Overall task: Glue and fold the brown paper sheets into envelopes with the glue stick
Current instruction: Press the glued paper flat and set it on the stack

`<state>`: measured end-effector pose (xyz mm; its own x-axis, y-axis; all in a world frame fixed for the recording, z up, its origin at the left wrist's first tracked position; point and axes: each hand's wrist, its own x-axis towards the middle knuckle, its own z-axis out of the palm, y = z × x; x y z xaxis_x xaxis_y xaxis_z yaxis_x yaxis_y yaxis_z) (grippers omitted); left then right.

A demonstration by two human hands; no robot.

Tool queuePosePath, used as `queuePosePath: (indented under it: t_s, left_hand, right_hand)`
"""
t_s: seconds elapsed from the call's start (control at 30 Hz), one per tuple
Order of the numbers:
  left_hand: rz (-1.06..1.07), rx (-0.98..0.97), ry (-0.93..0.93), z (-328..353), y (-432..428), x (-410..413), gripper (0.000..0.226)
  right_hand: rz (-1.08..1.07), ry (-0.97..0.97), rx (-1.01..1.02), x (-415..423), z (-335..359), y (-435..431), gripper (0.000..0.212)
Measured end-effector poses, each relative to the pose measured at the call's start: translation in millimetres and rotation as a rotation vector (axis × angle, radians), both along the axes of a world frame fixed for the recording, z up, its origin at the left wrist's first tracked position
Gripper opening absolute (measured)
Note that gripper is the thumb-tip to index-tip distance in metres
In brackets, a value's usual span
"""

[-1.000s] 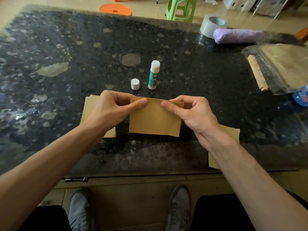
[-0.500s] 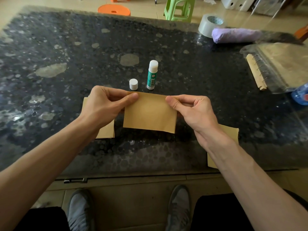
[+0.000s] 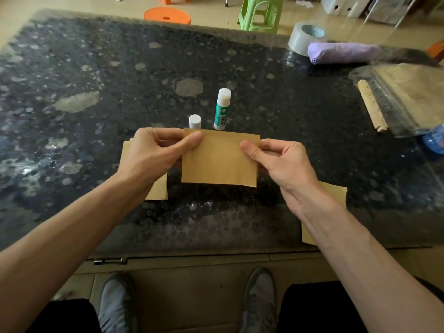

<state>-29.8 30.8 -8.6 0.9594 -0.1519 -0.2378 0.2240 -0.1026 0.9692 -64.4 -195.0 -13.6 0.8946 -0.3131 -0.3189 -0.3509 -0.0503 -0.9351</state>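
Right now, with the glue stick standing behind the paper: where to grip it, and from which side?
Grip the glue stick round its green barrel, below the white top, which looks like exposed glue. It stands upright, so a side pinch fits. Come from its right: the cap stands close on its left, and the folded sheet, held up in front, blocks the near side.

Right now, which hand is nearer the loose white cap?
Left. The left hand pinches the brown sheet at the corner right by the white cap; the right hand pinches the sheet's opposite edge, farther away.
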Motion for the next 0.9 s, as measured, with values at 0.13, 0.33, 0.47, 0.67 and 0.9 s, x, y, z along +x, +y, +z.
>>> queuePosePath:
  t_s: [0.13,0.33,0.47,0.67,0.9]
  left_hand:
    - [-0.046,-0.06,0.129,0,-7,-5,0.023]
    - [-0.032,-0.058,0.163,-2,-12,-7,0.019]
    - [-0.064,-0.094,0.199,-3,-14,-11,0.028]
    - [-0.071,-0.093,0.202,-2,-18,-13,0.024]
    - [-0.06,-0.127,0.195,-2,-17,-13,0.019]
  right_hand:
    - [0.064,-0.041,0.033,-2,3,3,0.031]
    - [0.144,-0.03,0.096,-9,2,14,0.031]
    - [0.132,-0.055,0.078,-9,2,16,0.036]
    - [0.16,-0.015,0.104,-10,0,21,0.03]
    - [0.126,-0.016,0.131,-10,0,21,0.029]
